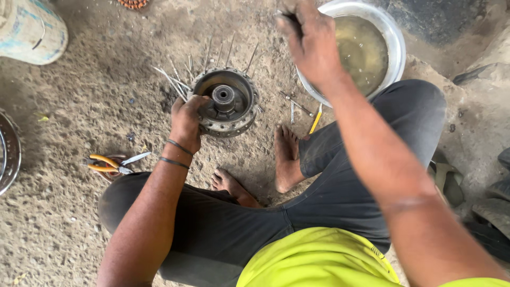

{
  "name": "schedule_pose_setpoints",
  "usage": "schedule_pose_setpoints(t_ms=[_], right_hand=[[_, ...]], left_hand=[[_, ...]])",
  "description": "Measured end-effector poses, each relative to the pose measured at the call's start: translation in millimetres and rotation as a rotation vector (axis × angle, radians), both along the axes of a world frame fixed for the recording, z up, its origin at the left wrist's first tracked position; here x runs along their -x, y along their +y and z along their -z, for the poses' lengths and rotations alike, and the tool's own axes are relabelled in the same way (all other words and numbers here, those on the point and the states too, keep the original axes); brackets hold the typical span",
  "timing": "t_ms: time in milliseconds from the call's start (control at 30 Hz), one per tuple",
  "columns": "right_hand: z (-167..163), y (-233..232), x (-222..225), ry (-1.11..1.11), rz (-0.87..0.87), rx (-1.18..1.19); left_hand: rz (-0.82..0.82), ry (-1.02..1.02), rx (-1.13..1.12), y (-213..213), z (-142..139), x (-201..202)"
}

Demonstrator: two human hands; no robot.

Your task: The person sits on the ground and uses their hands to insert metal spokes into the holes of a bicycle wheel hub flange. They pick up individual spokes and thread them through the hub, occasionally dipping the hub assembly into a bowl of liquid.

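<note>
A: Start close in; what is nearest the camera?

B: A yellow-green shirt (319,258) at the bottom edge; above it dark trousers (340,196) on folded legs, and two bare feet (284,159) resting on the sandy ground (79,223).

A: And the hands?

B: The left hand (187,119) is closed over the near-left rim of a round metal wheel hub (226,101), fingers curled on its edge; two dark bands sit on that wrist. The right hand (311,42) is raised further out, over the near rim of a metal basin (390,37); its fingers are pinched on something small and dark, too blurred to name.

A: Where does the hub lie?

B: On the ground just beyond the feet, open face up, with a central axle boss; thin spokes (175,77) stick out from its far and left side, fanned over the dirt.

A: What else lies about?

B: Yellow-handled pliers (109,163) left of the left knee; a few loose metal pieces (297,106) between hub and basin, with a yellow-handled tool (316,119) beside them; the basin holds murky yellowish liquid; a pale drum (32,29) stands at the far left corner, and a shiny curved rim (9,151) shows at the left edge.
</note>
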State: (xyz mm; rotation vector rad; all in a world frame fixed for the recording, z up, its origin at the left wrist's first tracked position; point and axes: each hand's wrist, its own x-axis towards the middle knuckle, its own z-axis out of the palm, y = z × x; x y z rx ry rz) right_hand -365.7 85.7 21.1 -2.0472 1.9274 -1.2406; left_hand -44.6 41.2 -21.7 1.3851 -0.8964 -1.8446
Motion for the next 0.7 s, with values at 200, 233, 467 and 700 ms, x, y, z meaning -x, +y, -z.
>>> schedule_pose_setpoints(t_ms=[200, 233, 467, 700], right_hand=[[66, 10, 60, 0.273, 0.239, -0.366], [71, 10, 57, 0.261, 0.253, -0.355], [61, 12, -39, -0.368, -0.2, -0.334], [72, 0, -60, -0.824, -0.055, -0.523]], left_hand=[[0.043, 0.222, -0.013, -3, -3, -9], [0.031, 0.249, -0.055, -4, -6, -8], [0.057, 0.406, -0.154, -2, -5, -9], [0.015, 0.598, -0.182, -5, 18, -24]])
